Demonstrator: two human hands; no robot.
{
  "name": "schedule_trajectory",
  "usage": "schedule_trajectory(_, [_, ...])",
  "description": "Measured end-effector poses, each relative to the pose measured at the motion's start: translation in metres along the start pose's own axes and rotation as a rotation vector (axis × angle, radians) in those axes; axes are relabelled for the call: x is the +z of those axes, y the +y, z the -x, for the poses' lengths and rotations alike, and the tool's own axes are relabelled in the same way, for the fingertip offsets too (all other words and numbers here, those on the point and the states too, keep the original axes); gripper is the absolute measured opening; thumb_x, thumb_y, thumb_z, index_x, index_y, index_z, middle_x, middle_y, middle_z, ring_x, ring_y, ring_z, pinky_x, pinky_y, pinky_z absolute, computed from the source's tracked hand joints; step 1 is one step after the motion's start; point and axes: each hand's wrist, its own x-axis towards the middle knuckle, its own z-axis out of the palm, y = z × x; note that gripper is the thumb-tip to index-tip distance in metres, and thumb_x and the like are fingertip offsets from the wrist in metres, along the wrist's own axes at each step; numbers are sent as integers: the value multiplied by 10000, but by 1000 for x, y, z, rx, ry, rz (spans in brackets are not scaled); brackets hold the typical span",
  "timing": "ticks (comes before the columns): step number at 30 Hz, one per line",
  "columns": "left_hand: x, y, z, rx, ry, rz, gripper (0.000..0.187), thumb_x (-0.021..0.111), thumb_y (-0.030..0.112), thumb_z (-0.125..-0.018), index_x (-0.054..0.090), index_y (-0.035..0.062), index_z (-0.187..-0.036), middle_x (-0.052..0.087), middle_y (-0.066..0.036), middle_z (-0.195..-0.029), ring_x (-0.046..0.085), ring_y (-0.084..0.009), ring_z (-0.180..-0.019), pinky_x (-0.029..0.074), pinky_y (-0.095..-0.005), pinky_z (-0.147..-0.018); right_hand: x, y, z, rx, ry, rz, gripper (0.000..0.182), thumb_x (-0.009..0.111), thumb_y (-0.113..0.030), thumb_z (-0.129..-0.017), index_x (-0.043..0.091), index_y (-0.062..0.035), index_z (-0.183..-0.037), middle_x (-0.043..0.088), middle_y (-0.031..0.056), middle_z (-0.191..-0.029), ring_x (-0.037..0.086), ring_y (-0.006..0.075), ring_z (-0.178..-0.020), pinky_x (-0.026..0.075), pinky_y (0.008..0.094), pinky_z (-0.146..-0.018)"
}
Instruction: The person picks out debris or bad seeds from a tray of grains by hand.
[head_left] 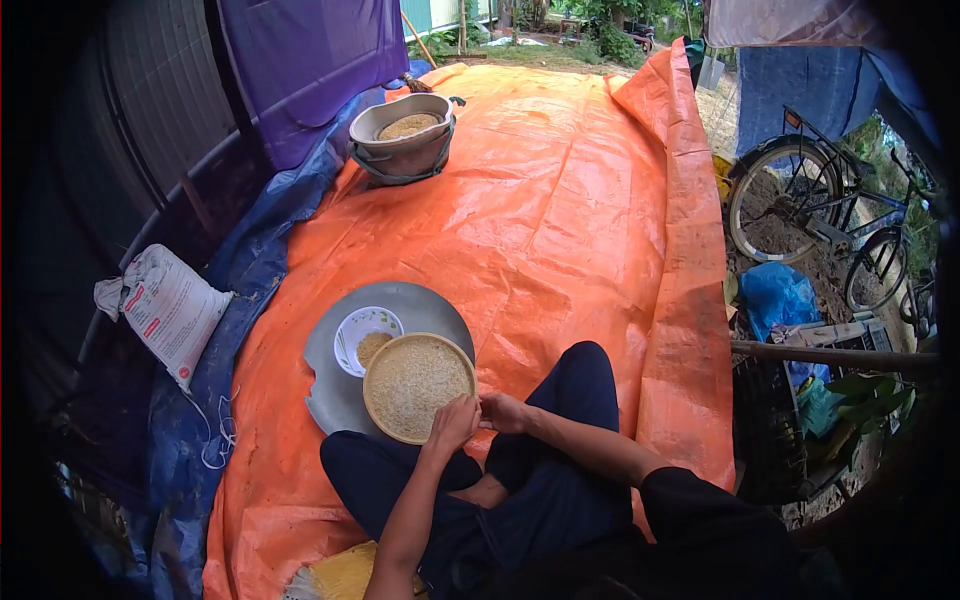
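Observation:
A round, shallow basket with a pale rim holds a layer of light grain. It lies over a wide grey tray and overlaps the edge of a white bowl with a leaf pattern. Some brownish grain shows inside that bowl. My left hand is closed at the basket's lower right rim, fingers curled over it. Close beside it, my right hand has its fingers drawn together near the same rim. Whatever those right fingers hold is too small or hidden to make out.
An orange tarp covers the ground under my crossed legs. Farther back stands a bucket-like tub of grain. A printed white sack leans at left on blue sheeting. On the right are a bicycle and a dark crate.

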Motion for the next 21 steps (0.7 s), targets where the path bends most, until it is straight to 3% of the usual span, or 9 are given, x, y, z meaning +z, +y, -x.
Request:
schedule_trajectory(4, [-8, 5, 3, -10, 45, -9, 129, 586, 161, -862, 599, 53, -931, 609, -157, -922, 624, -357, -866, 503, -463, -744, -1, 1, 4, -4, 37, -1, 326, 369, -264, -998, 582, -55, -1129, 616, 67, -1093, 582, 176, -1049, 453, 314, -989])
schedule_trajectory(7, [-18, 4, 10, -51, 90, -4, 116, 598, 125, -849, 593, 54, -941, 605, -153, -916, 627, -353, -861, 508, -458, -740, 1, 1, 5, -4, -61, 28, 348, 353, -244, -997, 560, 6, -1121, 612, 105, -1086, 587, 210, -1065, 458, 328, -1009])
schedule_trajectory(10, [-22, -1, 16, -100, 157, 6, 120, 604, 98, -840, 595, 55, -952, 610, -146, -910, 630, -352, -853, 509, -449, -734, 15, -4, 14, -1, -4, -6, 353, 348, -214, -993, 528, 71, -1098, 594, 171, -1100, 584, 275, -1088, 464, 360, -1022])
schedule_trajectory(15, [-37, -1, 24, -151, 273, 77, 170, 615, 49, -817, 599, 60, -987, 617, -139, -911, 630, -333, -849, 504, -436, -725, 39, -18, 28, -74, 203, -53, 328, 403, -224, -998, 549, 70, -1019, 603, 190, -1076, 591, 296, -1075, 479, 365, -1005])
schedule_trajectory(18, [-42, -3, 25, -78, 444, 106, 161, 634, 55, -806, 606, 33, -963, 621, -130, -790, 633, -309, -741, 498, -393, -676, 55, -23, 38, -162, 235, -84, 299, 426, -219, -989, 548, 54, -972, 603, 182, -1031, 600, 296, -1042, 497, 354, -975])
schedule_trajectory(21, [-53, 3, 28, -145, 429, 177, 185, 650, 85, -819, 602, 34, -990, 589, -120, -660, 618, -297, -629, 479, -392, -614, 58, -25, 34, -232, 200, -113, 286, 428, -213, -983, 552, 41, -938, 605, 172, -995, 608, 291, -1007, 510, 343, -945])
